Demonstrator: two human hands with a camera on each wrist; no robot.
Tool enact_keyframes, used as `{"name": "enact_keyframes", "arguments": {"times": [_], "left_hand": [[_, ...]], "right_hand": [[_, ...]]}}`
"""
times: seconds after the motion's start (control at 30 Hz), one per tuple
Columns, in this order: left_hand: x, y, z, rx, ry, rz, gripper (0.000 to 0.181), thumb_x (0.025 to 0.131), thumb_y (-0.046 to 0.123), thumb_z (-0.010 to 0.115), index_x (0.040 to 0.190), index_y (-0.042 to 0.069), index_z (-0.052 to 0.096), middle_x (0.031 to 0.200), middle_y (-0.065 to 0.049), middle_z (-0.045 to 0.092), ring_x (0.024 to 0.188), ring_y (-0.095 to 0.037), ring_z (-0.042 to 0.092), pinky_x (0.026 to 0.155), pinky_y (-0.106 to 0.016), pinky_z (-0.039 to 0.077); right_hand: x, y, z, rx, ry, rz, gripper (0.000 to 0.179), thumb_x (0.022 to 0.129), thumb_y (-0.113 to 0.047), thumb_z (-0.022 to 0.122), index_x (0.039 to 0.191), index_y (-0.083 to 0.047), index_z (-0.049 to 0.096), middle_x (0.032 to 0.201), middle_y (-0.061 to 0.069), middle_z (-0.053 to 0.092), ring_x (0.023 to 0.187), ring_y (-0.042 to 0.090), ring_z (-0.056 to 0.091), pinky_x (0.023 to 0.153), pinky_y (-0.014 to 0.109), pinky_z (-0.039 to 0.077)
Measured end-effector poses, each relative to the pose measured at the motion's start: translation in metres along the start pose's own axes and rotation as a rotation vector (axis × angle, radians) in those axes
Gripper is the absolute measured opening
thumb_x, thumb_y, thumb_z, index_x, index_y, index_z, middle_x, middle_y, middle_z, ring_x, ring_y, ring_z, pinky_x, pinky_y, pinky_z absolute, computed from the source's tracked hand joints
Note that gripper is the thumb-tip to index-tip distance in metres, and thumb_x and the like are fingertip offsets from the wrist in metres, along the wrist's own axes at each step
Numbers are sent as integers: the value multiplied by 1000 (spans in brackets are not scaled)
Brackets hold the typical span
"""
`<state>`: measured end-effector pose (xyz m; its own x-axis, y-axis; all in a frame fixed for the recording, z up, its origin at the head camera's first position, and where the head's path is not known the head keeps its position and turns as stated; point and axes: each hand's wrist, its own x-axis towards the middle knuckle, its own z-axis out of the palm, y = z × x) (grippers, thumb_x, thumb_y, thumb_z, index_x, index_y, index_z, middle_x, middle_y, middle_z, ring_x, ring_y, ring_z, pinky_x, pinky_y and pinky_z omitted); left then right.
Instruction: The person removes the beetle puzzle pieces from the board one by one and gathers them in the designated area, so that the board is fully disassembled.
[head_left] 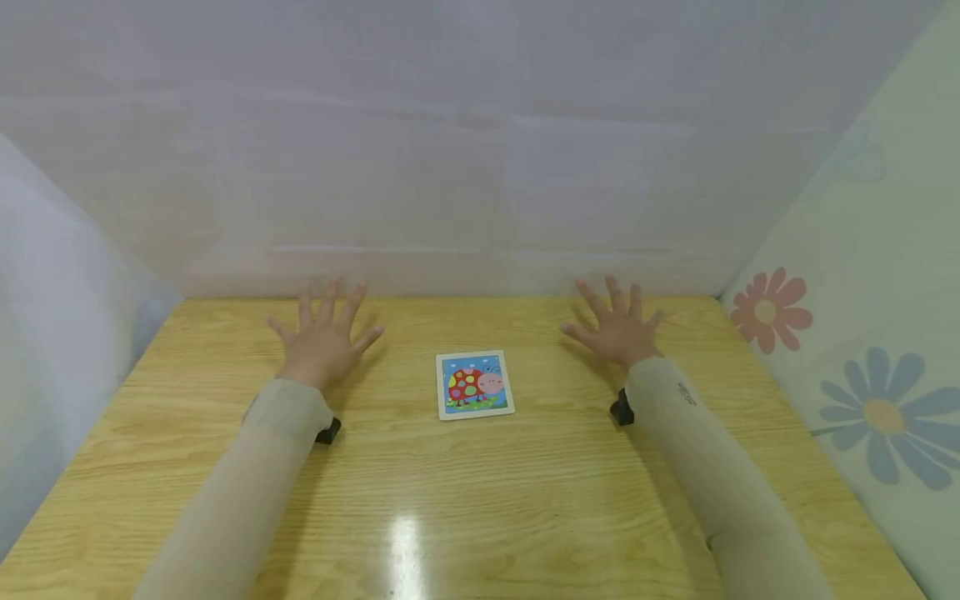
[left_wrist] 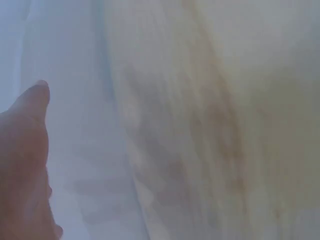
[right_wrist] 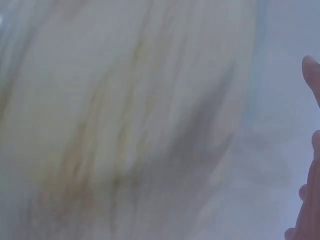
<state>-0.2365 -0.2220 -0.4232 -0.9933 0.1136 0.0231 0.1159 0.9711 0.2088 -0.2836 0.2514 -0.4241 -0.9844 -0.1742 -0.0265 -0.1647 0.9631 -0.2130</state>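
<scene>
Between the two hands, on the wooden table (head_left: 480, 475), lies a square white-bordered picture puzzle (head_left: 476, 385) showing a red ladybug with colored spots on a blue background. My left hand (head_left: 321, 342) is to its left, fingers spread wide toward the back wall, holding nothing. To the right of the picture, my right hand (head_left: 619, 330) is spread in the same way, also with nothing in it. Part of the left hand (left_wrist: 25, 165) shows at the left edge of the left wrist view; fingers (right_wrist: 312, 190) of the right hand appear at the right edge of the right wrist view.
A pale cloth-like wall (head_left: 480, 167) rises behind the table's back edge. On the right, a panel carries a printed red flower (head_left: 765, 311) and a blue flower (head_left: 885, 417). White sheeting (head_left: 60, 333) hangs on the left. Dark wrist devices (head_left: 622, 408) sit under the sleeves.
</scene>
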Motion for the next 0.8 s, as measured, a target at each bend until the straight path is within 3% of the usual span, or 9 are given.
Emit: {"name": "enact_keyframes", "arguments": {"times": [0.1, 0.27, 0.47, 0.6, 0.8], "left_hand": [[1, 2, -2, -5, 50, 23, 84, 95, 80, 20, 161, 39, -12, 169, -11, -14, 145, -40, -34, 90, -84, -24], [-4, 8, -7, -22, 107, 51, 84, 98, 76, 26, 163, 35, -8, 170, -11, -11, 149, -35, -29, 97, -79, -25], [-15, 19, -11, -80, 170, 125, 82, 103, 59, 43, 164, 32, -4, 170, -12, -9, 153, -35, -20, 104, -81, -14], [-24, 28, -11, -67, 217, 186, 81, 104, 53, 48, 165, 24, 3, 170, -16, 1, 154, -39, -10, 107, -82, -4], [-38, 46, -4, -49, 215, 256, 78, 104, 47, 54, 162, 8, 21, 166, -20, 16, 153, -44, 7, 111, -79, 9]], "right_hand": [[-2, -7, -2, 10, -2, -14, 92, 86, -90, 31, 161, -47, 1, 169, 5, -17, 148, 54, -17, 94, 91, -7], [-12, -24, -8, 68, 45, -34, 85, 92, -81, 38, 163, -43, 10, 170, 6, -12, 150, 51, -15, 100, 89, 0], [-25, -49, -5, 256, 171, -63, 75, 102, -65, 42, 162, -24, 27, 167, 17, 10, 150, 50, 8, 105, 78, 28], [-31, -67, -1, 448, 212, -98, 66, 104, -51, 50, 155, -10, 41, 156, 20, 28, 144, 43, 23, 108, 66, 35], [-37, -93, 4, 568, 227, -160, 49, 104, -35, 58, 142, -5, 55, 140, 18, 45, 125, 37, 46, 98, 51, 49]]}}
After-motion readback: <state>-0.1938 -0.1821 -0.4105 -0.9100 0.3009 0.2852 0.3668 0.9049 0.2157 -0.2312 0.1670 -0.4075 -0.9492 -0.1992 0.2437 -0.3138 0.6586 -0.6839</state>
